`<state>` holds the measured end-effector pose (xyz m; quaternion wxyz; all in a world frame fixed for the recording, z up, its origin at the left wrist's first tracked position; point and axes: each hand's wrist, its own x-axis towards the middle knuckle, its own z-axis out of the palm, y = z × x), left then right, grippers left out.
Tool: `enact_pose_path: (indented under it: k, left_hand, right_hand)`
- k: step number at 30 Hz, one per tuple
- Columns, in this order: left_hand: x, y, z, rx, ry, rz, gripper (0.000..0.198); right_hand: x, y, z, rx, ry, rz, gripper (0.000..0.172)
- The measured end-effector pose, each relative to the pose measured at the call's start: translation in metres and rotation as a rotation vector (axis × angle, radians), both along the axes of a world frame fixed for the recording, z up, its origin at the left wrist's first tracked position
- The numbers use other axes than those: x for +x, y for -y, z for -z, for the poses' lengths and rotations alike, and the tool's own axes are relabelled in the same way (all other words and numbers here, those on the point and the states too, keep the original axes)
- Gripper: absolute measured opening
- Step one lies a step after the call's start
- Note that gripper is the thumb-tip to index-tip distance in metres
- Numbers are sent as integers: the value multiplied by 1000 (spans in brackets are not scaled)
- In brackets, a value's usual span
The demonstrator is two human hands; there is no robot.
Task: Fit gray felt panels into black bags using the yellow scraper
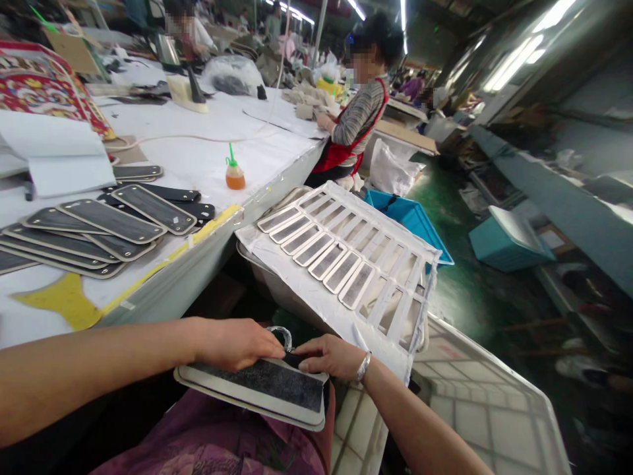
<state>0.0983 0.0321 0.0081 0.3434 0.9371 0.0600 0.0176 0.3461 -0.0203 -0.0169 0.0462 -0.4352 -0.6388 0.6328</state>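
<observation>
Over my lap lies a flat dark panel with a pale border, seemingly with another layer beneath it. My left hand lies across its upper edge, with the fingers closed at a small black piece there. From the other side my right hand meets it, thumb and fingers closing on the same spot. A shiny silvery loop curves up just behind the fingertips. What exactly the fingertips pinch is partly hidden.
Similar panels are piled on the white table to the left, near a small oil bottle. Ahead, a slotted white rack carries a row of panels. A blue crate stands behind it. A co-worker sits at the table.
</observation>
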Motion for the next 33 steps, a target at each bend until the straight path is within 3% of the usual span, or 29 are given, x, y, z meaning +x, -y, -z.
enact_pose_path:
  k: [3, 10, 15, 21, 25, 33]
  left_hand:
    - [-27, -22, -7, -111, -31, 53, 39]
    - [-44, -13, 4, 99, -113, 118, 49]
    - [-53, -15, 5, 127, -58, 99, 49]
    - [-94, -31, 1, 5, 1, -4, 42]
    - [-109, -29, 2, 74, -63, 9, 42]
    - [-120, -19, -5, 170, -127, -46, 45]
  right_hand:
    - [-2, 3, 0, -36, -45, 27, 50]
    - [-34, -10, -7, 66, -57, -114, 42]
    - [-66, -20, -6, 178, -54, -138, 36]
    - [-85, -26, -2, 165, -124, -141, 41]
    - [-105, -34, -1, 215, -161, -203, 40]
    - [-153, -56, 4, 224, -33, -254, 45]
